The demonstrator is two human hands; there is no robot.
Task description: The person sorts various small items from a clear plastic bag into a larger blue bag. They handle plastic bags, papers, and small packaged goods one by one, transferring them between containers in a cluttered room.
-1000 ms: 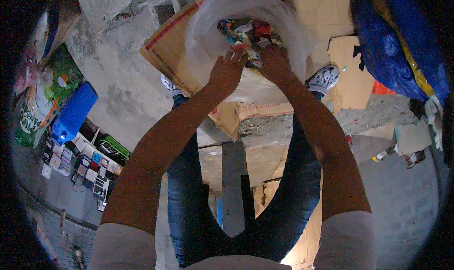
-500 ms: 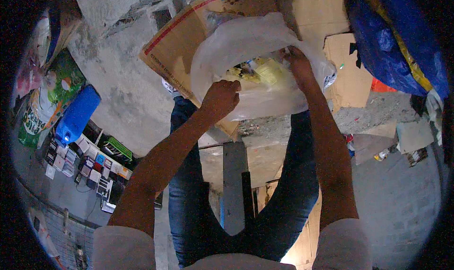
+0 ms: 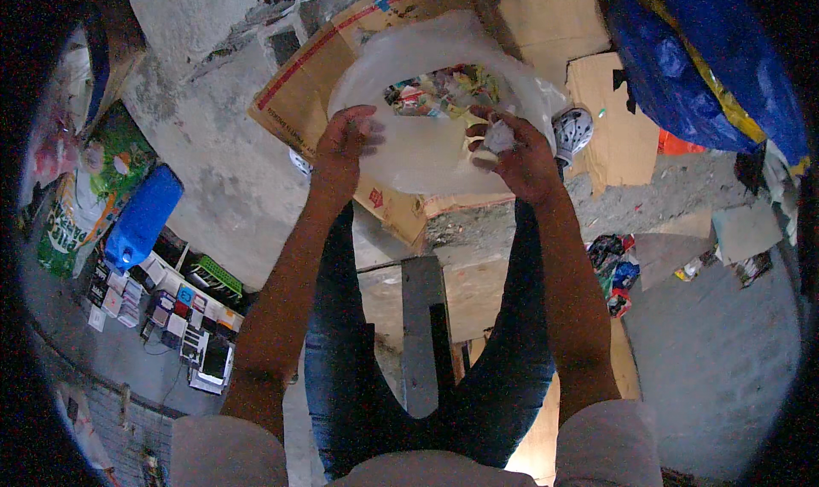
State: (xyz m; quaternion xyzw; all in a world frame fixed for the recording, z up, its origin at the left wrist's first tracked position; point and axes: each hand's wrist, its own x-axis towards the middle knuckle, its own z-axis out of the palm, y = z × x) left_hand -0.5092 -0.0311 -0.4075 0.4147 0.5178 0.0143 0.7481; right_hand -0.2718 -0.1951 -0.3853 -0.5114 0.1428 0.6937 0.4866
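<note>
A large translucent white plastic bag (image 3: 418, 158) stands with its mouth wide between my feet. Mixed colourful scraps (image 3: 444, 90), too jumbled to name singly, lie inside it. Over the bag's left side is my left hand (image 3: 345, 137), its fingers slightly blurred and apart, with nothing seen in them. On the right side of the mouth, my right hand (image 3: 525, 158) pinches a crumpled piece of whitish plastic (image 3: 499, 136) between thumb and fingers. Something pale yellow shows just beside those fingertips.
Flattened cardboard (image 3: 294, 81) lies under and behind the bag, with another cardboard piece (image 3: 610, 128) to the right. A blue tarp-like sack (image 3: 682, 69) fills the far right. At left are a blue container (image 3: 145, 214), a green crate (image 3: 215, 275) and several small boxes.
My left hand has moved left and up, its fingers loosening. The right hand has come down and left, now showing crumpled plastic. More colourful scraps show in the bag's mouth.
</note>
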